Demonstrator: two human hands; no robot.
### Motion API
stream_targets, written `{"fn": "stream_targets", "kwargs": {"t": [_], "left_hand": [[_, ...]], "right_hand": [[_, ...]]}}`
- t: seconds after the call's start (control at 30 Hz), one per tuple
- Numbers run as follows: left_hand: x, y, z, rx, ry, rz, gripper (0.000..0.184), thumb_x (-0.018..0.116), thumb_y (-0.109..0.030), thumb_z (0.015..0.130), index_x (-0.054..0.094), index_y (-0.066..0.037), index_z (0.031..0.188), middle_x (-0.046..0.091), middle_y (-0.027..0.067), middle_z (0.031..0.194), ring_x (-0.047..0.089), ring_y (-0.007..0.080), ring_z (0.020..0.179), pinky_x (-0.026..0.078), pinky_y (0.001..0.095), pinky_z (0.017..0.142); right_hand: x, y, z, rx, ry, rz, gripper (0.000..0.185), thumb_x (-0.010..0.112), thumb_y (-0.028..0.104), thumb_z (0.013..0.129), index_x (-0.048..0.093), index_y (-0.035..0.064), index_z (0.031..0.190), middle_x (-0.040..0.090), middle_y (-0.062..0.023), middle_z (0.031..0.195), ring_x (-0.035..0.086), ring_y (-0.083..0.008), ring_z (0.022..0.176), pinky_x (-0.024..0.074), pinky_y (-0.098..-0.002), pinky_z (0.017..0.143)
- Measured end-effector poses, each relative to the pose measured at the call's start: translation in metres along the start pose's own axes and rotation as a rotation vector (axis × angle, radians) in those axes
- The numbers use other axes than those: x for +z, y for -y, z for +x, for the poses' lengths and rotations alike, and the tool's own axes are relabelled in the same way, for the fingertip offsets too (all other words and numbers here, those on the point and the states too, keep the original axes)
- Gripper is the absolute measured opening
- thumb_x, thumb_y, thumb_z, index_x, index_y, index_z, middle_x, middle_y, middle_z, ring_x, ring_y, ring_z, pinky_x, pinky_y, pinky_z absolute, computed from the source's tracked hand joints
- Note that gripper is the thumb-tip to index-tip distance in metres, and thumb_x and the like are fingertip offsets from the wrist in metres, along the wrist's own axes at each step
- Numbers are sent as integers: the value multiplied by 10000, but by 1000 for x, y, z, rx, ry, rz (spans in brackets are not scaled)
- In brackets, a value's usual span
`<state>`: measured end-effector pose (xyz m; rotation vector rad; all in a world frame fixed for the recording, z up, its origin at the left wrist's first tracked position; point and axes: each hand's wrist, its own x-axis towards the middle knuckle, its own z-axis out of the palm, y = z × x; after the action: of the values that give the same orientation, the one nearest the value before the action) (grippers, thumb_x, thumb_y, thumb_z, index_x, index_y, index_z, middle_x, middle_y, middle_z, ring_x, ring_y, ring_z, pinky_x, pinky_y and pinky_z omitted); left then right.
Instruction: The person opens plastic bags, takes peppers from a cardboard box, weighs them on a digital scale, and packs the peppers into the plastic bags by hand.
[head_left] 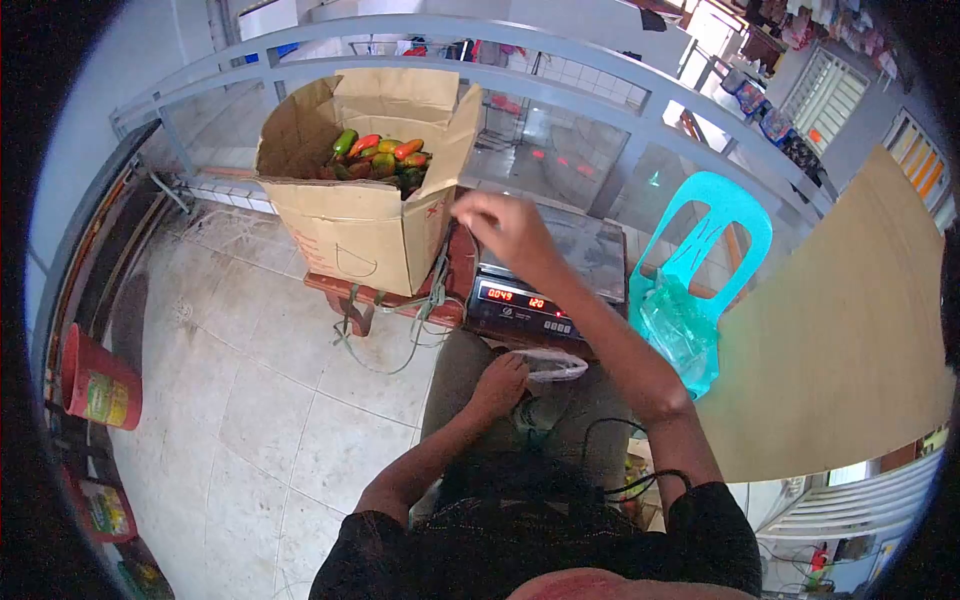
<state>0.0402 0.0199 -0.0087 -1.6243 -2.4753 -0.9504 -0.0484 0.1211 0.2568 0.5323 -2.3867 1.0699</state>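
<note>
In the head view, a seated person's right hand is hovering beside the near right corner of an open cardboard box, the forearm crossing above a digital scale. Its fingers are curling loosely inward; whether they are pinching anything, the angle is not telling. The left hand is resting over the lap, fingers closing on the edge of a clear plastic bag, which is lying near the scale's front.

Red, orange and green produce is sitting inside the box, on the left of a low brown worktop; the scale is occupying the right, its display glowing 0.049 and 120. A loose green cord is trailing off the near edge.

Careful handling is likely calling for a light left grip that is keeping the bag's mouth spread, and for a right wrist and forearm that are clearing the box flaps, the cord and the weighing plate, since any leaning would probably be skewing the reading.
</note>
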Motion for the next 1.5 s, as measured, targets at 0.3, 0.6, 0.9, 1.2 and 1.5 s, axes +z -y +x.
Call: {"fn": "stream_targets", "kwargs": {"t": [0.3,0.6,0.9,1.2,1.5], "left_hand": [[7,7,9,-55,-117,-129,144,574,-134,822,549,-7,886,556,157,961,526,315,1028,435,415,907],[5,11,14,-143,-189,-221,162,564,-134,827,567,-3,922,563,164,978,529,323,1033,437,427,907],[19,7,24,-184,-73,-306,168,566,-145,829,563,-5,922,573,170,997,516,338,1063,417,449,937],[6,6,21,-294,-131,-381,249,574,-136,839,568,-3,1049,564,165,1110,506,323,1111,422,440,943],[-8,0,25,-329,-141,-529,339,585,-114,810,560,-9,1131,554,175,1173,493,343,1138,412,450,952]], "right_hand": [[93,-76,170,338,166,120,295,503,255,889,631,1,967,678,-148,857,667,-285,804,511,-386,719],[177,-38,128,84,228,-351,395,432,381,935,552,8,990,623,-196,882,629,-365,803,506,-455,716],[179,-103,171,257,604,-71,563,327,470,967,571,-18,1106,608,-222,1133,577,-403,1037,455,-460,854],[208,-184,185,559,802,114,508,422,467,932,599,32,1127,643,-168,1081,612,-276,964,469,-395,817],[225,-204,186,550,747,178,465,475,442,909,618,49,1113,655,-141,1055,615,-230,917,473,-368,789]]}}
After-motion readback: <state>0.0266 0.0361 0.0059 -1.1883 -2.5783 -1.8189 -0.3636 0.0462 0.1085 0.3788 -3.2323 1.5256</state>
